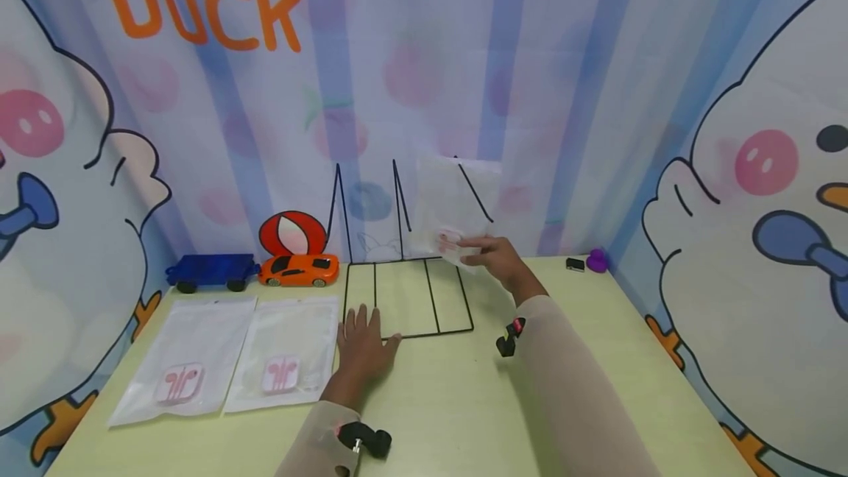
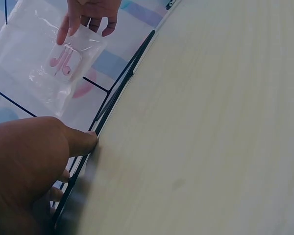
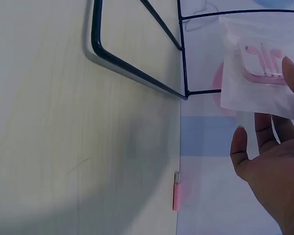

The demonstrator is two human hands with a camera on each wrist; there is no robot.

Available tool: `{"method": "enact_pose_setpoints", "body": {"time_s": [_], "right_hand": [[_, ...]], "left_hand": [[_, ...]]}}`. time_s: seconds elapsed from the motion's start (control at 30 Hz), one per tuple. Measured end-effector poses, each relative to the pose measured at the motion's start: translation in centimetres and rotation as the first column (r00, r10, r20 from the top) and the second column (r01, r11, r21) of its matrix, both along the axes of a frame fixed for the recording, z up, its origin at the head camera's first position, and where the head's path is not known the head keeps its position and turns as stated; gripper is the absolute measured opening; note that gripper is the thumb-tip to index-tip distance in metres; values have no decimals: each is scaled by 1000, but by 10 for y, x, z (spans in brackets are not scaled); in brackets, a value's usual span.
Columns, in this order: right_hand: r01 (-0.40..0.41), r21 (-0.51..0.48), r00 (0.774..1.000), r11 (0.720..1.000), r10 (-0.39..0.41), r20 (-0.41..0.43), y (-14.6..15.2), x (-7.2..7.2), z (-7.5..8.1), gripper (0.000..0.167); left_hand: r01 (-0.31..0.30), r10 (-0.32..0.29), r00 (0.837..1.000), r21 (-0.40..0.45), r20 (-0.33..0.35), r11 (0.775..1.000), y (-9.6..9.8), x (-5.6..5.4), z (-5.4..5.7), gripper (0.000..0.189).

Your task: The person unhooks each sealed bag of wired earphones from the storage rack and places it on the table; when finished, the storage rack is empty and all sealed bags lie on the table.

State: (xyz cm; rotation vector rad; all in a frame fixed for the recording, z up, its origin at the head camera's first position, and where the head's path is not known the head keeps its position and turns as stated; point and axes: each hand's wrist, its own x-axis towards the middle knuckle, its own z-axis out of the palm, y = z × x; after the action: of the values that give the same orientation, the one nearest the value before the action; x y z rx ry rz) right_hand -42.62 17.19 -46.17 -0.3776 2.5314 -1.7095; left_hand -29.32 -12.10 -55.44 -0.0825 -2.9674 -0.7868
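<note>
My right hand (image 1: 500, 260) pinches the lower part of a translucent white zip pouch (image 1: 457, 193) with pink earphones (image 3: 264, 58) in a clear case inside. The pouch is upright at the right end of a black wire rack (image 1: 472, 328), whose right prong overlaps it in the head view. With fingers spread, my left hand (image 1: 363, 348) rests on the rack's base at the front left corner. In the left wrist view its thumb (image 2: 83, 142) lies along the front bar. Two more such pouches, a left one (image 1: 192, 344) and a right one (image 1: 285, 337), lie flat left of that hand.
Behind the pouches stand a blue toy trailer (image 1: 212, 271), an orange toy car (image 1: 299, 269) and a red-and-white ball-like thing (image 1: 293, 232). At the back right are a small black object (image 1: 575, 264) and a purple one (image 1: 597, 260). A printed curtain (image 1: 556, 94) closes off the back.
</note>
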Motion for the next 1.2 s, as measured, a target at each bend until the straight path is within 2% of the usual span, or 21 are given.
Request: {"method": "enact_pose_setpoints", "body": {"time_s": [0.17, 0.33, 0.53, 0.7, 0.9, 1.2], "right_hand": [[-24, 21, 1000, 999, 24, 9, -1, 2, -2, 49], [-12, -13, 1000, 1000, 12, -1, -1, 5, -4, 48], [40, -59, 997, 997, -44, -62, -1, 8, -13, 44], [56, -46, 988, 997, -62, -144, 0, 14, -17, 42], [57, -68, 988, 996, -66, -138, 7, 31, -15, 42], [50, -87, 989, 995, -61, -135, 18, 55, -24, 43]], "left_hand": [[-3, 3, 1000, 3, 1, 1000, 0, -1, -1, 75], [-6, 6, 1000, -2, -5, 1000, 1, -2, -1, 75], [-8, 8, 1000, 0, -8, 1000, 1, 0, 1, 74], [-9, 9, 1000, 8, -7, 1000, 1, 1, 3, 74], [-7, 7, 1000, 6, -3, 1000, 1, 0, 2, 74], [-6, 6, 1000, 13, -2, 1000, 1, 0, 1, 74]]}}
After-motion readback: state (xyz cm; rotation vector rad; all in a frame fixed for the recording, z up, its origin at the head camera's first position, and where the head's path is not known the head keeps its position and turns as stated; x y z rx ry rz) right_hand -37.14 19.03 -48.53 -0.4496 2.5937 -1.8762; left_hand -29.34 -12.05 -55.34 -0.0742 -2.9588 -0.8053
